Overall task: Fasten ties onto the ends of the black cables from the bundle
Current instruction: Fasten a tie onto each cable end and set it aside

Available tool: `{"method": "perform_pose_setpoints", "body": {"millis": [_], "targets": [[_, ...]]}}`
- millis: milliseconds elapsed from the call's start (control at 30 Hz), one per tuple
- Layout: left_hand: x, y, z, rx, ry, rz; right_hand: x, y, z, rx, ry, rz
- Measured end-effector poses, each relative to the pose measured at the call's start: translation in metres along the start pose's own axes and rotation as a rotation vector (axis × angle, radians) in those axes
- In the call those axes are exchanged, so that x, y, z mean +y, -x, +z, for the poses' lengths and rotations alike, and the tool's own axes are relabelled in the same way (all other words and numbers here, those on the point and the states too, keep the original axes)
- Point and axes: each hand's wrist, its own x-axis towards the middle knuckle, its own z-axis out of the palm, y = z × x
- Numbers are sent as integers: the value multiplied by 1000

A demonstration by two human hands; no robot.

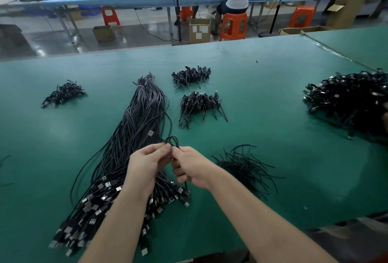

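At the centre of the frame both hands, left (147,163) and right (190,167), are pinching a looped cable (173,141) above the bundle (126,157); the loop should be kept small and tight while twisting the tie.

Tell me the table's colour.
Green, as the head view shows: the table.

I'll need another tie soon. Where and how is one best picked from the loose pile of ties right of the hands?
Probably pinch a stray tip at the far edge of the loose ties, coming from above: those ends arc up and fan out, apart from the tangled middle.
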Motion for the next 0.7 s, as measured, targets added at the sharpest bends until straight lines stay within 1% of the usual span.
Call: {"method": "perform_pose_setpoints", "body": {"millis": [67, 100, 167, 233, 300, 367, 400, 433, 467, 600, 633, 700], "targets": [[-1, -5, -2, 80, -76, 42, 1, 0, -1, 52, 83, 8], [-2, -8, -4, 87, -152, 61, 2, -1, -2, 83, 176, 1], [-1, -12, -6, 19, -335, 65, 6, -1, -3, 128, 479, -46], [0, -13, -5, -42, -527, 90, 9, -2, -3, 106, 754, -111], [0, -12, -3, -29, -635, 166, 12, -1, -1, 70, 886, -160], [1, -12, -2, -28, -668, 202, 13, 1, -2, 69, 978, -212], [2, -13, -3, -40, -671, 209, 13, 1, -2, 70, 981, -227], [3, -14, -3, -56, -665, 210, 14, 1, -3, 63, 932, -227], [3, -16, -4, -70, -650, 202, 16, 1, -4, 48, 829, -215], [2, -23, -5, -98, -569, 126, 22, 1, -10, -49, 228, -102], [1, -25, -4, -111, -569, 117, 22, 1, -12, -72, 142, -90], [-2, -28, -2, -135, -619, 126, 24, 1, -16, -92, 126, -93]]}}
